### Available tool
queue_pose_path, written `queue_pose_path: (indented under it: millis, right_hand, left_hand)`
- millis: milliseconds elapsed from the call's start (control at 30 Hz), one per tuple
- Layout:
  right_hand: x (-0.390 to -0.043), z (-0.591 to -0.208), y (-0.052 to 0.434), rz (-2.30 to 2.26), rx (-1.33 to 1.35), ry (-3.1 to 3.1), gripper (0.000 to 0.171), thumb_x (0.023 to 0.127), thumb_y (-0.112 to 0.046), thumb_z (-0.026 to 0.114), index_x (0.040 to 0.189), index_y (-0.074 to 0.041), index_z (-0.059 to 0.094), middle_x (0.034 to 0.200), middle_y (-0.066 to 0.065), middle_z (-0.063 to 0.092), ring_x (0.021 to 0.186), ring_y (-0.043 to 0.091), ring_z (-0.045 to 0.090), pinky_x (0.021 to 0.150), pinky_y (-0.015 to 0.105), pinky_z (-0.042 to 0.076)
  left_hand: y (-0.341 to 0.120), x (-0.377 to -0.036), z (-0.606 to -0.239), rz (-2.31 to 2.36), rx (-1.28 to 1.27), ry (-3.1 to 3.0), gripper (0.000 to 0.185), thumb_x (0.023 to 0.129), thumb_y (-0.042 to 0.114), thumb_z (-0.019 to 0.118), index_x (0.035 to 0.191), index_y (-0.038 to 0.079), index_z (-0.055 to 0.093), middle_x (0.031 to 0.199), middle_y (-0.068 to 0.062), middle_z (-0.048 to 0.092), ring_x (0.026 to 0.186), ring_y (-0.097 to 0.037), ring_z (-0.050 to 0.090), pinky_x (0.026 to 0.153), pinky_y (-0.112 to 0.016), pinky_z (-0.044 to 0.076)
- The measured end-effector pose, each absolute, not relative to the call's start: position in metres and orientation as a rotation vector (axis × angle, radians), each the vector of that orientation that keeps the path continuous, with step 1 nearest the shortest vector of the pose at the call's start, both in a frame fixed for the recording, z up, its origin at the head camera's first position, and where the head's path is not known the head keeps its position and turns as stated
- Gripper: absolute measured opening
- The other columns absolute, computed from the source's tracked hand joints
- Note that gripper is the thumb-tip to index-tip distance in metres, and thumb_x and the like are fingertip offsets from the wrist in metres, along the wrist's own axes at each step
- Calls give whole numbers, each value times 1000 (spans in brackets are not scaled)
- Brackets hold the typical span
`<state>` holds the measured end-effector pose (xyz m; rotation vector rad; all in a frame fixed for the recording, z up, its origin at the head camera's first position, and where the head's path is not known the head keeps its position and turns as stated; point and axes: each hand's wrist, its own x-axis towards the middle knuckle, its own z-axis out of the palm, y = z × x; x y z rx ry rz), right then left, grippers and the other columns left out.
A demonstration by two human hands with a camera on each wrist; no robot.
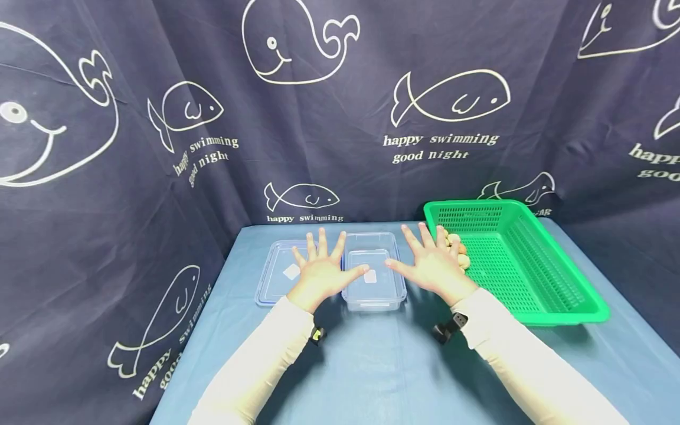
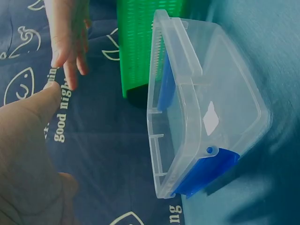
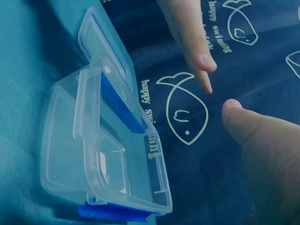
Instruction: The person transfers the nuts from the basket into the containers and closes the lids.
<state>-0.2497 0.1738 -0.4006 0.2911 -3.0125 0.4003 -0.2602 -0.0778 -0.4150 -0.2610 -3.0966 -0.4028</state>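
A clear plastic food box [image 1: 374,289] with blue side clips [image 2: 206,172] stands uncovered on the table, with nothing seen inside. Its clear, blue-edged lid [image 1: 273,286] lies flat to the left. My left hand [image 1: 320,274] is held above the gap between lid and box, fingers spread, gripping nothing. Over the box's right side, my right hand [image 1: 435,268] is likewise spread and holds nothing. Beyond it, several small roundish beige and orange-brown pieces [image 1: 464,261] sit at the left side of a green basket [image 1: 576,283]; the hand partly hides them, and their kind is unclear.
The table [image 1: 366,372] has a blue cover. A dark curtain [image 1: 340,136] printed with whales and fish hangs along its back and sides. The green basket takes up the right of the table. A small dark device [image 1: 448,327] is strapped at the right wrist.
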Motion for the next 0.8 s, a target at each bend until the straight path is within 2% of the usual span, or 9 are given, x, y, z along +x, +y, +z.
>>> queue_pose_path:
  millis: [233,367,467,633,800]
  right_hand:
    - [-253,-396,182,439,267,-2996,101,85,-86,40,164,-26,19,167,21,14,150,54,0,108,80,2]
    - [-257,-394,186,477,279,-2985,99,87,-83,45,164,-26,18,167,22,15,150,54,-1,109,80,-1]
    - [-262,-390,190,511,301,-2951,99,88,-80,48,164,-23,18,165,25,17,149,57,2,109,80,0]
    - [-276,-379,204,595,310,-2868,97,91,-74,51,163,-16,21,162,28,25,146,59,12,109,79,10]
    - [-291,-370,224,716,336,-2829,95,94,-67,54,163,-10,19,162,25,28,147,53,22,114,69,19]
  left_hand:
    - [-78,-260,-417,-415,-274,-3089,104,81,91,38,163,36,8,169,-16,-8,152,-43,-12,112,-75,-5]
    - [-77,-258,-418,-419,-298,-3084,103,82,89,40,164,33,12,169,-19,-2,153,-45,-7,112,-76,-2]
    - [-77,-258,-419,-395,-299,-3086,105,81,90,40,164,32,12,169,-19,0,153,-45,-4,112,-76,1]
    - [-78,-260,-426,-346,-314,-3110,108,79,92,40,164,33,7,169,-18,0,154,-44,1,114,-73,3]
    - [-79,-262,-433,-373,-372,-3118,109,81,85,49,164,31,3,169,-18,4,154,-41,2,117,-70,3]
